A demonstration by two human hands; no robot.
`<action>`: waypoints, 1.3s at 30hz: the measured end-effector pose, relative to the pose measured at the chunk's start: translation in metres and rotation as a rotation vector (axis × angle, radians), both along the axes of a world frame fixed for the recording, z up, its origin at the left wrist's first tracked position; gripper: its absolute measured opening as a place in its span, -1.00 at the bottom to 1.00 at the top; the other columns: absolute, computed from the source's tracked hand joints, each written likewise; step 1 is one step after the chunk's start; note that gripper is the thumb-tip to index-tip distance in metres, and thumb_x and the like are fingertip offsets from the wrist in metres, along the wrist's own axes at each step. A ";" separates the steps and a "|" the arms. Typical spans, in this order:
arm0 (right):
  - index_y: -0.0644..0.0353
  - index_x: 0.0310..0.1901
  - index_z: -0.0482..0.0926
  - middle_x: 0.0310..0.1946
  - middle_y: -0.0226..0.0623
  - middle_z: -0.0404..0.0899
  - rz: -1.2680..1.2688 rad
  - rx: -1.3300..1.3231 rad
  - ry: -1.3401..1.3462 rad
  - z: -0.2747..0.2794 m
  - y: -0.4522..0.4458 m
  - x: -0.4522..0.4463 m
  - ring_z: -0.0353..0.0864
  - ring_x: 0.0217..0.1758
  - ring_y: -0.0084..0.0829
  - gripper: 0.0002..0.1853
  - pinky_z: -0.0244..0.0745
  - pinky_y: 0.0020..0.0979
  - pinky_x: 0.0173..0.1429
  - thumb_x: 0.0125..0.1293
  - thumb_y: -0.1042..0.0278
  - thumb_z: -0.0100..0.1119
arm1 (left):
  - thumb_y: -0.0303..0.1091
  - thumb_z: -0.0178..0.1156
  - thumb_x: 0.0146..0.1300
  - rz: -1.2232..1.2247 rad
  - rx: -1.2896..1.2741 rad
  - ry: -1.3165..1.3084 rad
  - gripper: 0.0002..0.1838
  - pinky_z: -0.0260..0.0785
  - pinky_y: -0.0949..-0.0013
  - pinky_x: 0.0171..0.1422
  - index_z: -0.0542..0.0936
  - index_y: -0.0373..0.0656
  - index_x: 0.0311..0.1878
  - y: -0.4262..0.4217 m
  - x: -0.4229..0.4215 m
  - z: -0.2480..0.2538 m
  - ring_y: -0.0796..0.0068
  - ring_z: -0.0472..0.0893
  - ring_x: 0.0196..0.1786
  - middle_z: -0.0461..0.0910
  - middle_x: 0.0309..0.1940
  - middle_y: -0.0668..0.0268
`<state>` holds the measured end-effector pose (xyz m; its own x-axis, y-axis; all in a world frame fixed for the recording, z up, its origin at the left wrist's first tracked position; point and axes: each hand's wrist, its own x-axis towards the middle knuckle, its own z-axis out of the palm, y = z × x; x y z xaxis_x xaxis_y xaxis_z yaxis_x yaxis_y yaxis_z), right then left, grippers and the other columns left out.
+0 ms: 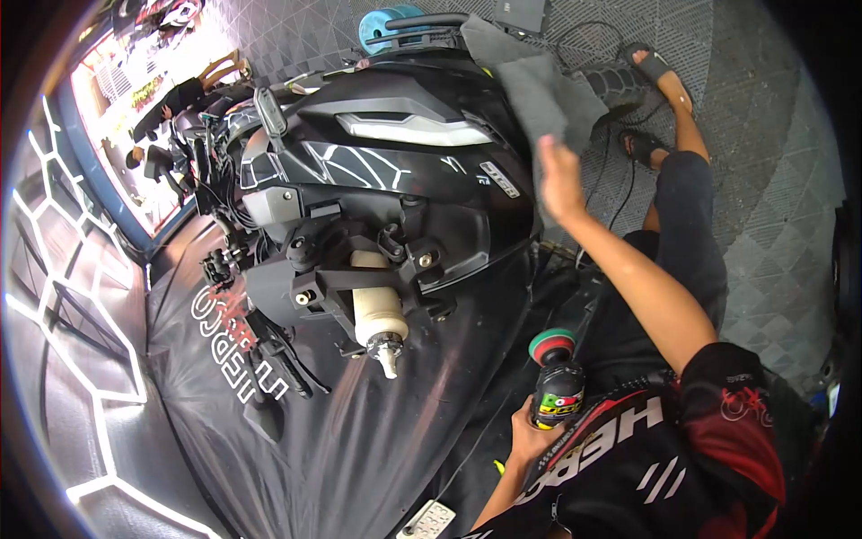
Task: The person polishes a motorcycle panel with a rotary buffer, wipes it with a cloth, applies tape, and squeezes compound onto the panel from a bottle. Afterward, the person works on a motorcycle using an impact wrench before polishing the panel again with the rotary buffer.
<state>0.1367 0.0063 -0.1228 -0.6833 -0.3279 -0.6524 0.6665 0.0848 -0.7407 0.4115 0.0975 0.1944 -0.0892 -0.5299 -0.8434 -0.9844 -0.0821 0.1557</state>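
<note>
Left hand (536, 424): wrapped around polisher (558, 395), green-and-red disc (548, 347) pointing far
Right hand (562, 184): at cloth (539, 90), fingers blurred, grip unclear
Cloth: grey, draped over bike's (386, 171) right end
Bottle (377, 310): left of polisher
Power strip (427, 521): near, on black sheet (386, 431)

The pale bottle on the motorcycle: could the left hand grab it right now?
Probably not: the left hand is wrapped around the polisher. Otherwise, nothing visible seems to block the way to the pale bottle.
</note>
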 end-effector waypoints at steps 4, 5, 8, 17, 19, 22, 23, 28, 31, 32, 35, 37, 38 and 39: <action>0.37 -0.21 0.55 -0.33 -0.04 0.59 -0.122 -0.230 0.007 0.036 0.047 0.006 0.45 -0.31 -0.07 -0.54 0.38 -0.13 -0.08 0.67 0.11 -0.15 | -0.51 0.52 -0.06 0.032 0.028 -0.006 -0.43 0.54 0.38 0.15 0.59 -0.35 0.09 0.001 0.000 -0.004 0.55 0.69 -0.07 0.76 -0.11 0.22; 0.36 -0.20 0.58 -0.27 -0.01 0.62 -0.011 -0.270 0.009 0.056 0.056 0.004 0.53 -0.23 -0.05 -0.55 0.43 -0.12 0.00 0.66 0.12 -0.13 | -0.51 0.52 -0.06 0.050 0.041 -0.015 -0.42 0.54 0.38 0.15 0.59 -0.36 0.10 0.000 0.001 -0.004 0.55 0.69 -0.07 0.76 -0.10 0.21; 0.25 0.09 0.66 0.28 0.18 0.46 0.542 -0.206 0.996 0.083 0.034 -0.010 0.29 0.55 0.03 -0.55 0.00 0.10 0.65 0.54 0.01 0.02 | -0.52 0.53 -0.07 0.145 0.047 0.046 -0.36 0.55 0.36 0.17 0.56 -0.39 0.16 0.001 0.022 -0.007 0.53 0.69 -0.06 0.75 -0.09 0.19; 0.10 -0.03 0.74 -0.10 -0.17 0.73 0.397 -0.103 1.267 0.149 -0.130 -0.094 0.69 0.11 -0.11 -0.51 0.32 0.09 0.47 0.56 -0.13 -0.04 | -0.52 0.51 -0.05 0.117 0.057 0.025 -0.32 0.46 0.39 0.29 0.57 -0.36 0.24 0.014 0.025 -0.004 0.55 0.66 0.03 0.74 -0.01 0.23; 0.00 0.07 0.72 0.14 -0.37 0.67 0.398 -0.120 1.336 0.142 -0.127 -0.086 0.52 0.36 -0.27 -0.56 -0.22 0.19 0.73 0.56 -0.11 -0.04 | -0.49 0.52 -0.03 0.087 0.046 0.035 -0.37 0.48 0.40 0.23 0.59 -0.33 0.19 0.012 0.027 -0.006 0.57 0.66 0.00 0.75 -0.06 0.24; 0.02 -0.07 0.74 -0.13 -0.43 0.72 0.828 -0.315 1.241 0.118 -0.063 -0.091 0.65 0.13 -0.33 -0.68 -0.09 0.19 0.72 0.45 0.01 0.13 | -0.47 0.53 -0.03 0.075 0.041 0.007 -0.40 0.49 0.40 0.20 0.59 -0.32 0.15 0.010 0.021 0.000 0.57 0.67 -0.02 0.75 -0.10 0.22; 0.01 -0.11 0.74 -0.18 -0.43 0.72 0.882 -0.315 1.262 0.103 -0.041 -0.087 0.66 0.08 -0.31 -0.72 -0.07 0.20 0.71 0.41 0.05 0.16 | -0.46 0.53 -0.04 0.072 0.047 0.001 -0.40 0.50 0.39 0.19 0.60 -0.33 0.15 0.008 0.017 -0.001 0.57 0.67 -0.03 0.76 -0.10 0.22; 0.13 -0.16 0.69 -0.20 -0.24 0.69 0.828 -0.338 1.169 -0.003 0.073 -0.011 0.65 -0.04 -0.12 -0.79 0.22 0.04 0.59 0.35 0.19 0.20 | -0.35 0.58 -0.11 -0.039 0.018 0.080 -0.29 0.54 0.36 0.11 0.57 -0.43 0.15 -0.003 0.033 -0.015 0.52 0.71 -0.08 0.77 -0.15 0.14; 0.20 -0.02 0.65 -0.15 -0.13 0.66 0.724 0.042 0.236 -0.037 0.159 0.022 0.63 0.04 -0.07 -0.73 0.38 -0.26 0.41 0.54 0.19 0.07 | -0.31 0.56 -0.12 -0.246 -0.027 0.007 -0.28 0.56 0.32 0.03 0.57 -0.45 0.14 -0.011 0.014 -0.021 0.51 0.73 -0.13 0.76 -0.24 0.03; 0.23 0.06 0.64 -0.09 -0.13 0.68 0.438 0.213 -0.055 -0.038 0.180 0.020 0.64 0.09 -0.11 -0.68 0.39 -0.33 0.37 0.59 0.17 0.03 | -0.30 0.57 -0.14 -0.242 0.044 -0.013 -0.26 0.56 0.32 0.02 0.56 -0.47 0.15 -0.016 -0.002 -0.021 0.49 0.73 -0.13 0.76 -0.23 0.04; 0.44 0.33 0.49 0.25 -0.12 0.62 -0.325 -0.152 -0.288 -0.039 0.264 -0.014 0.56 0.31 -0.31 -0.45 0.33 -0.33 0.44 0.62 0.07 0.05 | -0.31 0.57 -0.18 -0.351 -0.003 0.054 -0.22 0.57 0.30 0.02 0.55 -0.54 0.14 -0.019 0.006 -0.038 0.45 0.74 -0.16 0.77 -0.24 0.04; 0.43 0.32 0.49 0.24 -0.13 0.61 -0.390 0.199 -0.200 -0.051 0.298 -0.028 0.54 0.32 -0.29 -0.47 0.32 -0.32 0.45 0.61 0.08 0.07 | -0.31 0.57 -0.18 -0.268 0.124 0.068 -0.24 0.58 0.28 -0.01 0.56 -0.56 0.12 -0.022 0.004 -0.054 0.40 0.76 -0.15 0.77 -0.23 0.00; 0.43 0.32 0.50 0.23 -0.13 0.61 -0.415 0.363 -0.146 -0.057 0.307 -0.036 0.54 0.32 -0.28 -0.47 0.32 -0.31 0.45 0.61 0.09 0.08 | -0.31 0.57 -0.18 -0.223 0.153 0.101 -0.25 0.59 0.28 -0.02 0.57 -0.55 0.10 -0.021 -0.002 -0.063 0.40 0.76 -0.16 0.77 -0.23 0.00; 0.42 0.31 0.50 0.26 -0.10 0.60 -0.436 0.417 -0.171 -0.056 0.307 -0.048 0.52 0.35 -0.25 -0.46 0.32 -0.29 0.46 0.59 0.07 0.11 | -0.32 0.57 -0.17 -0.325 0.126 0.113 -0.30 0.59 0.30 -0.03 0.58 -0.52 0.05 -0.019 -0.008 -0.071 0.42 0.76 -0.17 0.77 -0.23 0.01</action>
